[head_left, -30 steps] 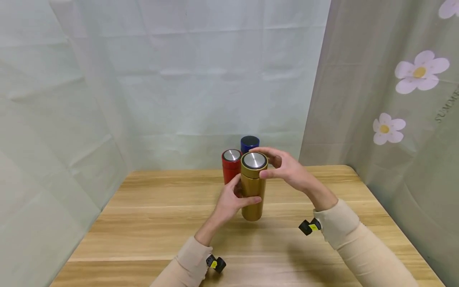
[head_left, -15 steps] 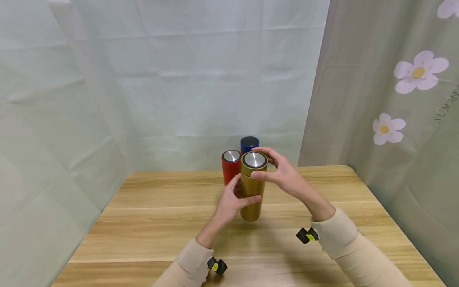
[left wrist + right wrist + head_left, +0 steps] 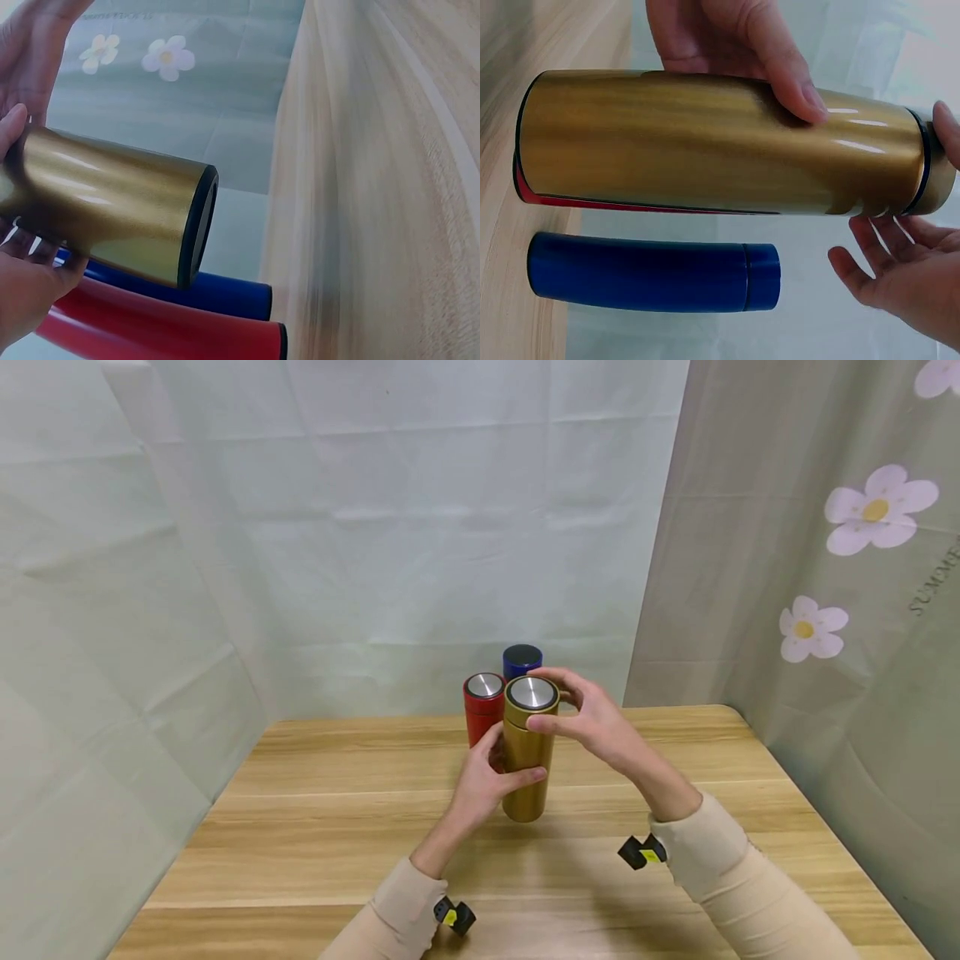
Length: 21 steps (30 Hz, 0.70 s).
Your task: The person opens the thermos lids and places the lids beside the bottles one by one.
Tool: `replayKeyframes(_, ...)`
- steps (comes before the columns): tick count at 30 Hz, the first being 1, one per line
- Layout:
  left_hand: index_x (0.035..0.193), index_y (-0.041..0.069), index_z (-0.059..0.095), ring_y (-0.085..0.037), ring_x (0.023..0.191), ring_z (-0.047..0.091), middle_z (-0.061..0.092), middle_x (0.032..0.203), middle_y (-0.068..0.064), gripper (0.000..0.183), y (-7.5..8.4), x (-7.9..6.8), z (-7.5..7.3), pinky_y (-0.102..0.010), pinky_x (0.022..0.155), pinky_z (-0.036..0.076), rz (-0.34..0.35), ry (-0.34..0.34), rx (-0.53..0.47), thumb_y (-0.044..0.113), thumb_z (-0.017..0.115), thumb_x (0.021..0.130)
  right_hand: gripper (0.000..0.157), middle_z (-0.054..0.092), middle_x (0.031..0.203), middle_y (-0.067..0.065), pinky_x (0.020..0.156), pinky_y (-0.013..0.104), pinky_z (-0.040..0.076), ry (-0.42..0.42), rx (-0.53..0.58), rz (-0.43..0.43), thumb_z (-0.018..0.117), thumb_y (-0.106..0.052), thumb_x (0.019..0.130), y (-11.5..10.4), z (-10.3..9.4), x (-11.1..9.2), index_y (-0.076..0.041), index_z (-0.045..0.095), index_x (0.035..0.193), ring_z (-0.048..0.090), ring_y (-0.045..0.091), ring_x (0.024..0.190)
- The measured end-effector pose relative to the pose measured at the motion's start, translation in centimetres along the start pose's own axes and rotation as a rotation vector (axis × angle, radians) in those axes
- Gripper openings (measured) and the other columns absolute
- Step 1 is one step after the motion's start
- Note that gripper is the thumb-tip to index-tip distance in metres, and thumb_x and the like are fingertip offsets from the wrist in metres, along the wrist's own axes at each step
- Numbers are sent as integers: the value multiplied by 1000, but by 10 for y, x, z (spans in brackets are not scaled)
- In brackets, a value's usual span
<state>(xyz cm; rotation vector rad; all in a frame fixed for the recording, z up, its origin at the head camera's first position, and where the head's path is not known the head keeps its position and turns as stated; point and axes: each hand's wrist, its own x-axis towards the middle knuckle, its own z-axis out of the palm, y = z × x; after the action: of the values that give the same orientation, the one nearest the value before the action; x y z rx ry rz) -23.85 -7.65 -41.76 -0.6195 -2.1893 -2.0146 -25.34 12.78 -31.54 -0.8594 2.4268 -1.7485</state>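
A gold thermos bottle (image 3: 528,748) with a silver-topped lid (image 3: 532,693) stands upright in both hands. My left hand (image 3: 478,785) grips its body from the left, thumb across the front. Up at the lid, my right hand (image 3: 597,727) pinches the gold rim between thumb and fingers. The left wrist view shows the gold bottle's dark base (image 3: 196,229) held off the tabletop. Behind it stand a red thermos bottle (image 3: 483,710) and, farther back, a blue thermos bottle (image 3: 652,274), both partly hidden in the head view.
The bottles are over a wood-grain table (image 3: 337,827) whose back edge meets a pale cloth backdrop (image 3: 420,568). A curtain with flower prints (image 3: 877,512) hangs along the right side. Each wrist carries a small black camera (image 3: 454,916).
My right thumb has swung leftward round the lid, and the right wrist has shifted slightly left and down. My left hand keeps its grip; over the last half second little differs.
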Motion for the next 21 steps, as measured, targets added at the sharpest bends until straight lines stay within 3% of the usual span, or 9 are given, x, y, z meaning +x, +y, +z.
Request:
replayKeyframes(7, 149, 17, 52, -27, 122, 62, 63, 136, -6, 73, 3, 2, -4, -50, 107, 50, -10, -50, 2, 23, 89, 85, 65, 56, 148, 3, 111, 58, 42, -152, 74, -31, 81, -28, 91, 1, -14, 7, -19, 55, 150, 52, 31, 137)
replayKeyframes(11, 149, 17, 52, -27, 122, 62, 63, 137, -5, 73, 3, 2, -4, -50, 107, 50, -8, -51, 6, 23, 88, 86, 68, 51, 154, 1, 113, 58, 40, -192, 81, -28, 79, -30, 93, 1, -17, 8, -20, 51, 154, 47, 28, 142)
replayKeyframes(17, 148, 17, 52, -26, 119, 63, 64, 135, -5, 72, 4, 2, -3, -49, 106, 51, 1, -25, -4, 25, 88, 86, 81, 47, 157, 1, 112, 66, 38, -104, 48, -28, 80, -45, 90, 1, -6, 2, -21, 43, 158, 44, 37, 143)
replayKeyframes(21, 147, 17, 53, -26, 117, 65, 65, 133, -6, 71, 5, 2, -3, -49, 104, 52, 9, -7, -7, 24, 88, 86, 81, 50, 154, 1, 108, 67, 42, -10, -10, -37, 80, -52, 88, 0, 4, 0, -23, 46, 155, 46, 40, 140)
